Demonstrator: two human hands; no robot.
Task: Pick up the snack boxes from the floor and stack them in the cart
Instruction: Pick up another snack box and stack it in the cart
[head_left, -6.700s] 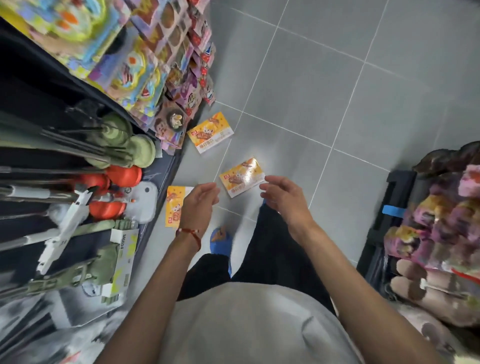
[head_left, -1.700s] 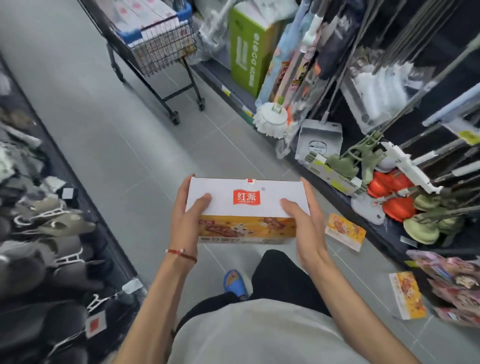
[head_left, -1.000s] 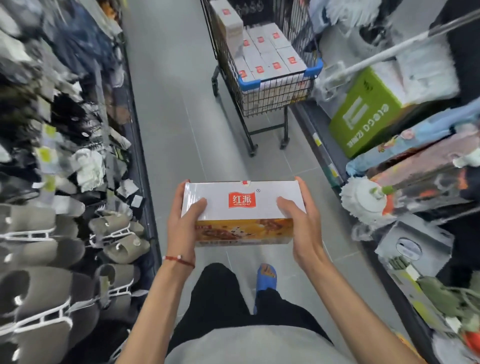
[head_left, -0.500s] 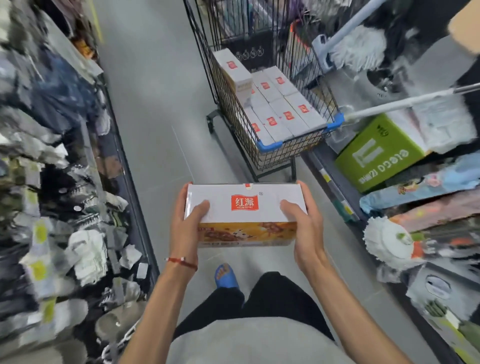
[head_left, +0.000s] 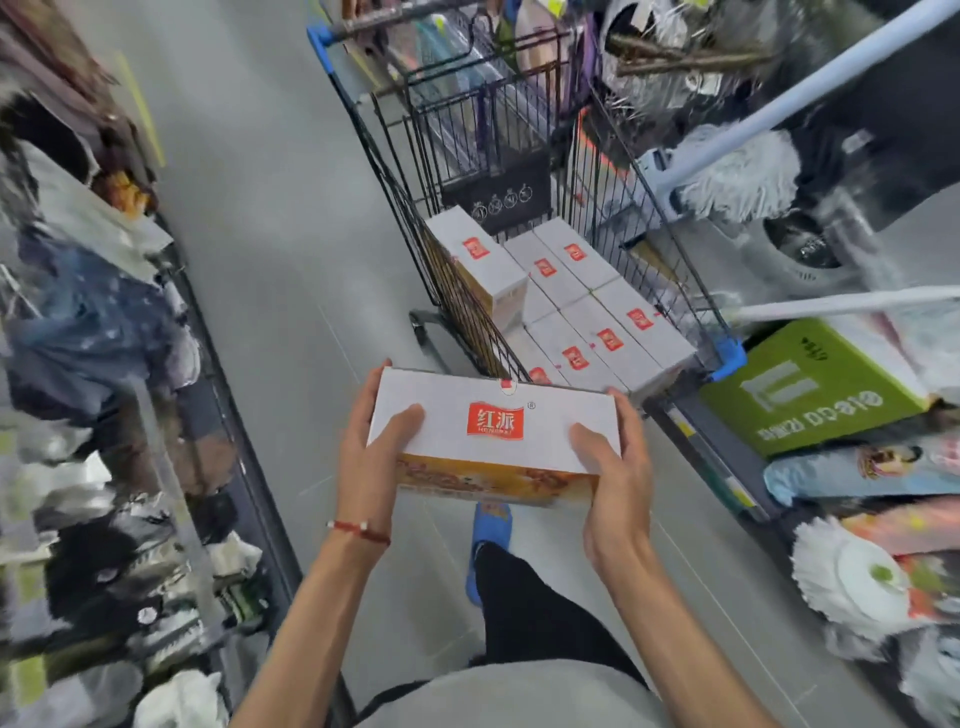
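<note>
Fingers (head_left: 363, 387) of the left hand (head_left: 363, 467) wrap the left end of a snack box (head_left: 493, 431), thumb lying flat on its lid. The right hand (head_left: 618, 483) mirrors this at the other end, its fingers clamped round the edge. The box is held level at about waist height, above the grey floor (head_left: 260, 208) and just short of the near end of a wire cart (head_left: 727, 358).

The lid is plain white with a red logo in the middle carrying the white Chinese characters 红派 and a small registered-trademark sign beside it. A line of tiny Latin letters beneath is too small to read. The side facing the person is orange with a blurred picture.

Inside the cart, matching white boxes (head_left: 576, 296) with the same red logo are packed side by side in a flat layer. One more box (head_left: 472, 260) sits higher, against the left wall. So several are already stacked, and the one in hand has yet to go in; it looks likely to start or extend the upper layer. No boxes show on the floor in this view, so how many remain cannot be told.

A red string bracelet (head_left: 358, 529) circles the left wrist. A blue shoe (head_left: 491, 525) steps forward below the box. Right of the cart sit a green carton (head_left: 810, 395) with upside-down white lettering and a mop (head_left: 737, 171). Blurred shelves line the left.
</note>
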